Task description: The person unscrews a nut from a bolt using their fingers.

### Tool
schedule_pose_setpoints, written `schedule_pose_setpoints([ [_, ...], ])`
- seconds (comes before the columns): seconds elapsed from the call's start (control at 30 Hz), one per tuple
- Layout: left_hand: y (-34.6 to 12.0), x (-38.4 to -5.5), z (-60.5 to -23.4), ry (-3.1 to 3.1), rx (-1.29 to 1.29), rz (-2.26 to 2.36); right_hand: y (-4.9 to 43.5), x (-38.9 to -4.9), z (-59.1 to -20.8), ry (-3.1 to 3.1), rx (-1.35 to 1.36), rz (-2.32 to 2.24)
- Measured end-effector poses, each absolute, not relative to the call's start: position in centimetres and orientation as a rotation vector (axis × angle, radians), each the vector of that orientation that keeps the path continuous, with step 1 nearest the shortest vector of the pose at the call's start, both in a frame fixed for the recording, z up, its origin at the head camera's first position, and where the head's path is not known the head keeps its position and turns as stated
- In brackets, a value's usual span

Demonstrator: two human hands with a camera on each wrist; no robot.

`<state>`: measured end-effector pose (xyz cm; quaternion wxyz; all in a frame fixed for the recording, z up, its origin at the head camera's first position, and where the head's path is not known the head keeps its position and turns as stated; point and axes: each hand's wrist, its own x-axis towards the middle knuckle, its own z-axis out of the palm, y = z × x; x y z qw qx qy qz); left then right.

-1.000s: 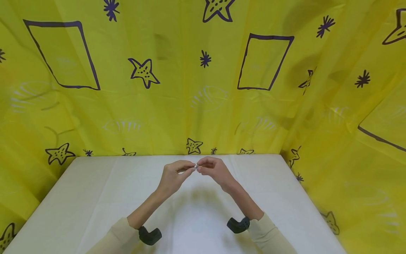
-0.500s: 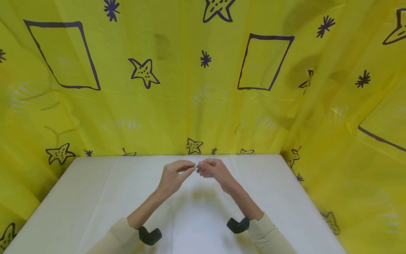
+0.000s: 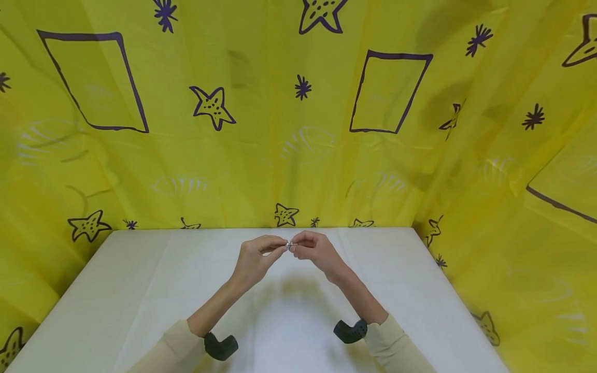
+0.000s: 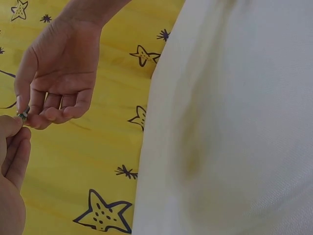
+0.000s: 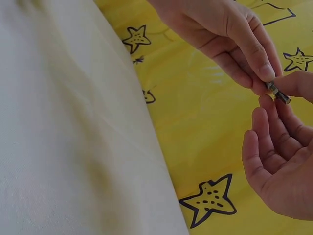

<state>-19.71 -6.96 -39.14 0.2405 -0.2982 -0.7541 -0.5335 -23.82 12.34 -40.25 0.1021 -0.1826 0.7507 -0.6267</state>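
Observation:
A small metal bolt point(image 5: 284, 98) with a threaded shank is held up between my hands over the far part of the table. My left hand point(image 3: 252, 258) pinches its head end between thumb and fingertips. From the other side, the thumb and forefinger of my right hand point(image 3: 319, 252) close on a nut point(image 5: 276, 91) on the bolt, near the head. In the right wrist view the threaded end sticks out past the nut, between the right thumb and forefinger. The other right fingers are loosely bent. In the left wrist view the fingers mostly cover the bolt.
Under the hands lies a white-covered table point(image 3: 298, 331). A yellow curtain point(image 3: 261, 155) with starfish and frame drawings hangs along its back and sides. Each wrist wears a black curved mount point(image 3: 221, 346) by the cream sleeves.
My right fingers curled inward around the bolt half a second ago and have now straightened again, showing its shank. The left hand keeps its pinch and stays in place.

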Motion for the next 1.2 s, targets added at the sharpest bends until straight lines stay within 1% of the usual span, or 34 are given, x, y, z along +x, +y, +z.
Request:
schedule_pose_setpoints([
  [0.33,-6.9,-19.74,-39.11,-2.063,-0.817,-1.468,12.4,-23.87,-40.32,2.193,-0.561,-1.874],
  [0.67,-6.75,-19.75,-39.14,-2.072,-0.802,-1.453,12.29,-23.75,-40.0,2.242,-0.459,-1.814],
  [1.2,-6.71,-19.82,-39.23,-2.087,-0.803,-1.467,12.54,-23.82,-40.02,2.211,-0.513,-1.862],
])
